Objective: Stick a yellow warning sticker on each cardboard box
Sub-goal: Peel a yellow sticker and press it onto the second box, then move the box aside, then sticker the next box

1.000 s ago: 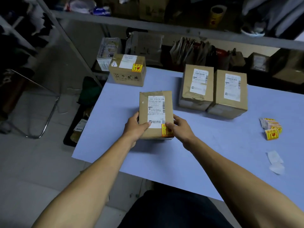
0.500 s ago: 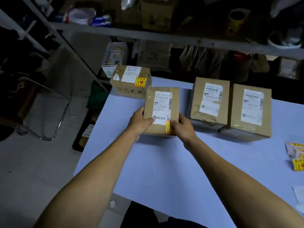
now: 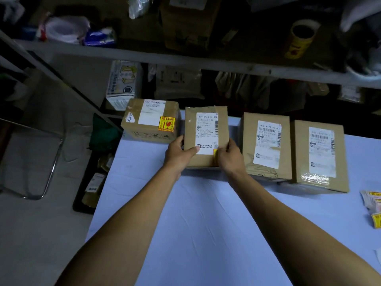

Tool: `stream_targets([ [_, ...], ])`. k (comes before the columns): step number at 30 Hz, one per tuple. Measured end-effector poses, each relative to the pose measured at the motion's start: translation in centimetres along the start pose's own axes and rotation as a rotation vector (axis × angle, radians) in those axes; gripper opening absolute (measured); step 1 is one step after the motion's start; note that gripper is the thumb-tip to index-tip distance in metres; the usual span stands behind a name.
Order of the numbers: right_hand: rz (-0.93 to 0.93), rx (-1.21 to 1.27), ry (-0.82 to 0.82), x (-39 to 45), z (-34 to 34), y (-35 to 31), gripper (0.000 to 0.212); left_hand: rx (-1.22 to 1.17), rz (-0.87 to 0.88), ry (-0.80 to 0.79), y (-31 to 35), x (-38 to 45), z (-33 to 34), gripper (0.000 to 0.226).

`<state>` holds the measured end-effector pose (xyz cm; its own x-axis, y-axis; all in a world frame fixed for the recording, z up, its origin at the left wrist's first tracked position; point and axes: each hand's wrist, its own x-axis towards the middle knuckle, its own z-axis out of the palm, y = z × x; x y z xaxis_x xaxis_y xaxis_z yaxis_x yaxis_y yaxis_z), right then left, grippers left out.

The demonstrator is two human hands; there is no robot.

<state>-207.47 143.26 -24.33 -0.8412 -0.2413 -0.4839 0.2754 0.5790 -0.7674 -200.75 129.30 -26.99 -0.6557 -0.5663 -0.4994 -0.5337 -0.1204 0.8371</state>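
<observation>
Both hands (image 3: 206, 155) grip the stickered box (image 3: 203, 129) — on the table (image 3: 206, 223).

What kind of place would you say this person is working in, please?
Probably a parcel packing or storeroom area: labelled cardboard boxes line a cloth-covered table, loose yellow warning stickers wait nearby, and a cluttered metal shelf runs behind.

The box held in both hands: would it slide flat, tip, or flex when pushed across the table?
The held box looks stiff: flat faces, taped seams, no visible denting under the left hand or right hand. It is probably light, since fingertips alone grip it. Its broad, low shape should slide on the table without tipping.
</observation>
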Motion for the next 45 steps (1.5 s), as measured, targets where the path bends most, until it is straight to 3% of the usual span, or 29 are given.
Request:
stream_targets([
  [12,-0.027,0.057,-0.004,3.1,0.2,-0.9,0.032,-0.181,0.033,0.127,-0.1,1.1,1.1,0.039],
  [16,-0.020,0.062,-0.018,2.9,0.0,-1.2,0.033,-0.144,0.025,0.176,0.2,0.9,1.3,0.047],
  [25,0.007,0.109,-0.023,2.2,0.3,-1.2,0.033,-0.050,0.019,0.276,0.8,0.3,1.4,0.031],
  [33,-0.084,-0.197,-0.042,0.4,-1.4,-2.3,0.042,0.225,0.011,0.198,2.5,-0.6,0.1,0.036],
  [37,-0.199,-0.294,-0.014,-2.0,-3.0,-2.1,0.042,0.359,0.020,0.234,2.9,-3.4,-0.9,0.039],
  [40,-0.296,-0.381,0.005,-4.3,-4.1,-1.1,0.049,0.587,0.126,0.226,2.7,-6.2,-1.4,0.043],
  [45,-0.333,-0.524,0.035,-8.4,-6.3,1.2,0.055,0.874,0.330,0.059,3.3,-9.1,-1.1,0.050],
])
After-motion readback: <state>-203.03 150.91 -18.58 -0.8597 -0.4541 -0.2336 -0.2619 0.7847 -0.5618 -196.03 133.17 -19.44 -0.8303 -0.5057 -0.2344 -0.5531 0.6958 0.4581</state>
